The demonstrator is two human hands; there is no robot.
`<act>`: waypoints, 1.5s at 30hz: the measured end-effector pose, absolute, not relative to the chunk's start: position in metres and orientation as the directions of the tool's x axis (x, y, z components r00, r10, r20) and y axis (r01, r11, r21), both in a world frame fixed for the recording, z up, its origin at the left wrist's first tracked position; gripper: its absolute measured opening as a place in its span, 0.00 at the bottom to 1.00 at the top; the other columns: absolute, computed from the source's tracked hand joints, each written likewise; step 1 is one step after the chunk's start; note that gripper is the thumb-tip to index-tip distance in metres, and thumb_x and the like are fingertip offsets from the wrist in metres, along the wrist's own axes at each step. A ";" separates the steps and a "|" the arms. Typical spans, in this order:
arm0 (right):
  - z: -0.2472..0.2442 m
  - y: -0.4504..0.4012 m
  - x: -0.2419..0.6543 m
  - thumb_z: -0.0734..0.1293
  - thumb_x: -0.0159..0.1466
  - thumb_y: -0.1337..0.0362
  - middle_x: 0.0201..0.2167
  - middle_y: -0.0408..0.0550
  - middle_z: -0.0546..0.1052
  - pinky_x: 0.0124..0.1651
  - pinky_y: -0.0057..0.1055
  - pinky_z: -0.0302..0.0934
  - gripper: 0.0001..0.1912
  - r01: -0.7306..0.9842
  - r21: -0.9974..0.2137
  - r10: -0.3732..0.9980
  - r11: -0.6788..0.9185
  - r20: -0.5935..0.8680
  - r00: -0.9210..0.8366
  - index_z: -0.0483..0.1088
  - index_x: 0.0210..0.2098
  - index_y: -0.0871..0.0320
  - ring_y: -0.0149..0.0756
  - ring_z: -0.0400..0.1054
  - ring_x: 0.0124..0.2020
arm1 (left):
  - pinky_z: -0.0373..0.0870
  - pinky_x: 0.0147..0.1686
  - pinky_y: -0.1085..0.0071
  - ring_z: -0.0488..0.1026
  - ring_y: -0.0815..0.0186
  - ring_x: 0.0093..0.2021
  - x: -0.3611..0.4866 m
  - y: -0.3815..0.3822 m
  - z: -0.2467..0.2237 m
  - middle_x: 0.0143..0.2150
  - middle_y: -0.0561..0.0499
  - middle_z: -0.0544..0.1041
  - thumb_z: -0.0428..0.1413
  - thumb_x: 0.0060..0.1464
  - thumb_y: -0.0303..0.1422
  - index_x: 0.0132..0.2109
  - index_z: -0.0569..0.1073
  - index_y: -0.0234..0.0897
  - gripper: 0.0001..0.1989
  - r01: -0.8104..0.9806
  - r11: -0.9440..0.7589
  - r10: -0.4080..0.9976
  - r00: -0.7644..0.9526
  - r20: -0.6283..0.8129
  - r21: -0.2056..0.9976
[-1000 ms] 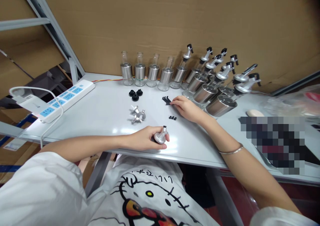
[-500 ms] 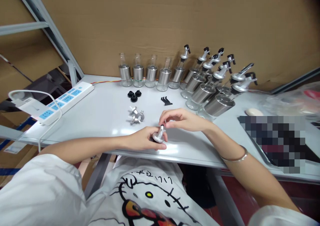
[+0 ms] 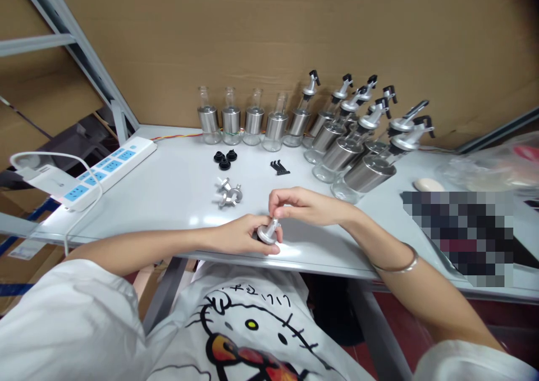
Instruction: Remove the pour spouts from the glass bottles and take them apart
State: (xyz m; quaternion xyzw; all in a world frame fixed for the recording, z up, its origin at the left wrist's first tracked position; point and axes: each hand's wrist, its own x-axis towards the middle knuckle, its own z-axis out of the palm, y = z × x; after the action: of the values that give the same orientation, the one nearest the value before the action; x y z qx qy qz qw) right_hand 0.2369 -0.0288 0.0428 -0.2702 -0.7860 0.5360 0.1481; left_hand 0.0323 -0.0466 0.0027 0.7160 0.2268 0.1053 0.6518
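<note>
My left hand is closed around a silver pourer spout, whose round flange faces up near the table's front edge. Above it my right hand has thumb and index finger pinched at the top of that spout. The fingers cover the tip and whatever small black part is there. Just beyond the hands lie loose silver spouts. Black rubber stoppers are grouped behind those, and small black levers rest to their right.
Several glass bottles with steel sleeves line the back without tops. Bottles fitted with pourers crowd the right. A power strip with a white cable stands at left. A pale rounded object and plastic bags lie far right.
My right fingers have closed down over the spout's tip, hiding the black end that showed before. My left hand keeps its hold. The view has shifted slightly.
</note>
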 end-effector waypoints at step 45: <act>0.044 -0.007 0.263 0.73 0.53 0.51 0.33 0.48 0.75 0.33 0.32 0.66 0.17 0.221 -0.913 0.903 0.343 0.255 -0.345 0.70 0.30 0.59 0.30 0.67 0.28 | 0.62 0.31 0.73 0.64 0.75 0.25 0.036 -0.045 0.005 0.26 0.58 0.66 0.57 0.52 0.29 0.38 0.66 0.35 0.07 0.043 0.098 0.558 0.825 -0.090 0.994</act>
State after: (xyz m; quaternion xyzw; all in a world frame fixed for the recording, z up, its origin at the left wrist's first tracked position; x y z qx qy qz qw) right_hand 0.2631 -0.0075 0.0442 -0.3970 -0.7081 0.4136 0.4122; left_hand 0.0363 -0.0446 0.0047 0.6462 0.2325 0.1832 0.7034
